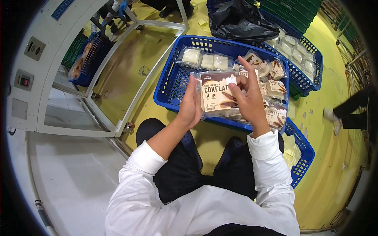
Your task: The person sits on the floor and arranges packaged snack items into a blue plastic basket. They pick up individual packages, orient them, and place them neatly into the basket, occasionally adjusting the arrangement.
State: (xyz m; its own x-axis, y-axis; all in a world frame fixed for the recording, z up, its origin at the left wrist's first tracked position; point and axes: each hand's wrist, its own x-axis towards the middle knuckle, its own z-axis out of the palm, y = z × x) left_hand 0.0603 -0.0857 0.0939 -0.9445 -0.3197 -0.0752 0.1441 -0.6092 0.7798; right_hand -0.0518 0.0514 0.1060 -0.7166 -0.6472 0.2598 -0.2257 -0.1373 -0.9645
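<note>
A clear-wrapped packet of sandwich bread [216,88], with a brown and cream label, is held upright above the front of a blue crate [167,96]. My left hand [191,104] grips its left edge, palm against the wrapper. On the right side, my right hand [250,100] presses its thumb to the packet's front, with the index finger stretched upward and the other fingers curled. Several labelled packets [275,88] lie heaped in the crate's right half. Toward the far left of the crate sit white bread packets [191,56] whose labels do not show.
Behind the crate stands another blue crate [319,70] of white packets, partly under a black plastic bag [240,19]. A further blue crate [303,157] holds yellowish paper at my right. White-framed equipment [130,114] borders the left. A person's leg [350,112] shows at right.
</note>
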